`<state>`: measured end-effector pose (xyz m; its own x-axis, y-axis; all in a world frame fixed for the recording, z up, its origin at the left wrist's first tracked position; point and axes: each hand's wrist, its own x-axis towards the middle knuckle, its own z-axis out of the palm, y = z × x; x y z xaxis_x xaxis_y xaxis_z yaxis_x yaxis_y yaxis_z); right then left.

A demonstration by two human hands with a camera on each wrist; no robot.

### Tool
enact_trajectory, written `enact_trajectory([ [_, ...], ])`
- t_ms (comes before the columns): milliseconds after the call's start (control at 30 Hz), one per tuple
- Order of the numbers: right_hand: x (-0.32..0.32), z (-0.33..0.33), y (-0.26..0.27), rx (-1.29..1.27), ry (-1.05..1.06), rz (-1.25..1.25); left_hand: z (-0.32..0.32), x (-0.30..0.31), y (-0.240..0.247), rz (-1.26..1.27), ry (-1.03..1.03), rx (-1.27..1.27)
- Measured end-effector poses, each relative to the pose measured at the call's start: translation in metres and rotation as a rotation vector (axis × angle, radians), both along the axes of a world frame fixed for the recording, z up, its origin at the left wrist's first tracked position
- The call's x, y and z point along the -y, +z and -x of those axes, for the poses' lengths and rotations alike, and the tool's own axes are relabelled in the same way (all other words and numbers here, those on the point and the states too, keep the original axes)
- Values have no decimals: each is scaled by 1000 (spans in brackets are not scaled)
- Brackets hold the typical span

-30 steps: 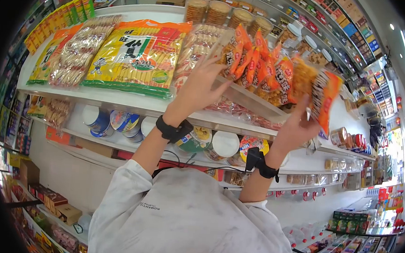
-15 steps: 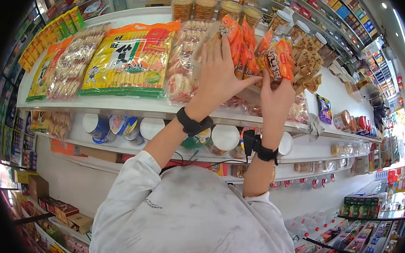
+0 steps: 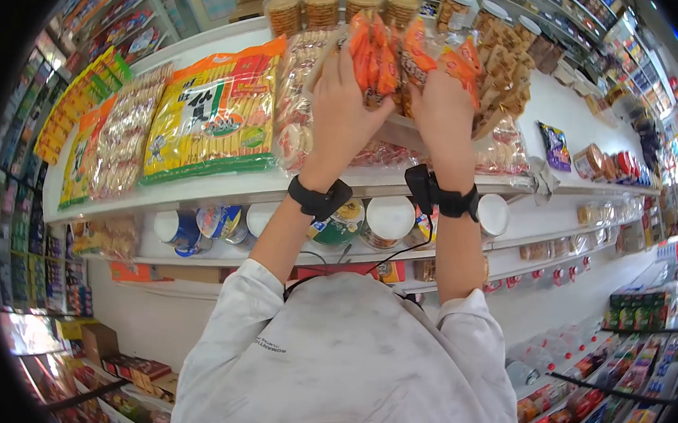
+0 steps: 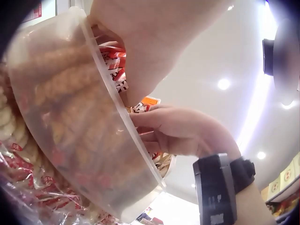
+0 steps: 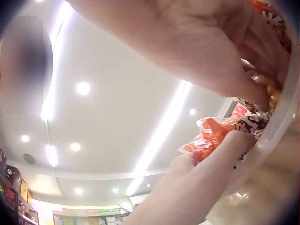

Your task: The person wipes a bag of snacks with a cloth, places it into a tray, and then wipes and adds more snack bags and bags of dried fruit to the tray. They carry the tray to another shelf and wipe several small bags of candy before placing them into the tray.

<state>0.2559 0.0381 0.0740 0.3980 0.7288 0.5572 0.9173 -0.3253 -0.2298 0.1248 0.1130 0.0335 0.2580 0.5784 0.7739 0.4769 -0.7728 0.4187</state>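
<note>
A translucent plastic bin [image 4: 79, 122] stands on the white shelf, holding orange snack packets [image 3: 377, 61] upright in a row and brown snack packets [image 3: 505, 82] at its right end. At the bin's left end my left hand [image 3: 342, 113] holds several orange packets between its fingers and its thumb. Beside it my right hand [image 3: 444, 117] reaches down over the bin's near wall and grips orange packets, whose tops show beyond the knuckles. In the left wrist view its fingers dip behind the rim. Both fingertips are largely hidden among the wrappers.
Left of the bin lie a large yellow bag [image 3: 212, 116] of snack sticks and clear bags of biscuits [image 3: 132, 130]. Plastic tubs [image 3: 321, 14] line the back. A purple packet [image 3: 554, 146] and jars [image 3: 594, 162] stand to the right. Bowl-shaped tubs [image 3: 389, 219] fill the shelf below.
My right hand has brought an orange packet from the right into the bin and then moved deeper among the packets. My left hand has shifted from the bin's edge onto the leftmost packets.
</note>
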Motion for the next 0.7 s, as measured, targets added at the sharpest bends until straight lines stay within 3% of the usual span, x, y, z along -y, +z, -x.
enact_trajectory([
  [267, 5, 0, -8, -69, 57, -34, 5, -5, 7, 53, -84, 82],
  [433, 0, 7, -10, -177, 22, 82, 9, -7, 7, 89, -127, 55],
  [567, 8, 5, -23, -330, 111, 136, 13, -14, -1, 52, -147, 55],
  [633, 34, 13, 0, -366, 214, 249, 12, -7, 1, -1, -90, 115],
  [700, 45, 19, -7, -234, 222, 84, 18, 14, 16, -52, -102, 184],
])
